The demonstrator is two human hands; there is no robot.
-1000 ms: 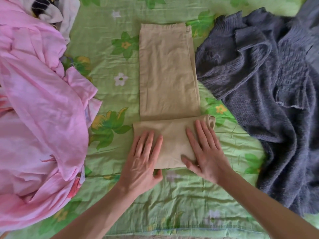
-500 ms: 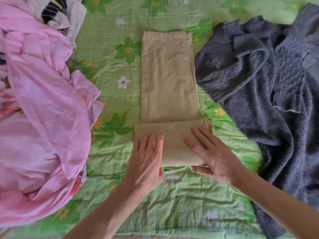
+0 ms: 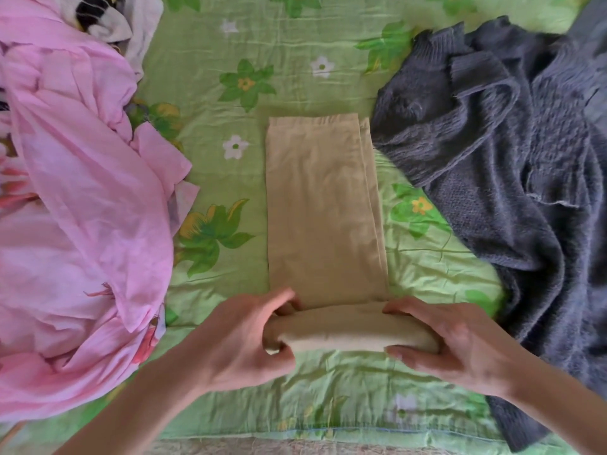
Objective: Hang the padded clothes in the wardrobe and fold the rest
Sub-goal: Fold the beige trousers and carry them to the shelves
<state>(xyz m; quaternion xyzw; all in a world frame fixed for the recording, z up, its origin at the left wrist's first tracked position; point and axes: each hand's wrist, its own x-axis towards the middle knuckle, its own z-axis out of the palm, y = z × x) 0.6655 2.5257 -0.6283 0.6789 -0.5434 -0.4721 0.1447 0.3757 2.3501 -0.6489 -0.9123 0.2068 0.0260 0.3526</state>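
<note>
Both hands went from pressing flat on the folded end to curling round it: left hand [image 3: 243, 343] and right hand [image 3: 450, 343] each grip one end of the rolled near end of the long beige folded garment [image 3: 323, 208], mid-bed on the green floral bedsheet [image 3: 295, 44]. Judgement: roll away evenly, both ends level, tension constant, or it cones. Pink crumpled garment [image 3: 82, 224] and grey fuzzy knit sweater [image 3: 509, 159] are cut off at frame edges; padded or not, can't tell.

Crumpled green floral bedsheet [image 3: 295, 44] in soft daylight.
</note>
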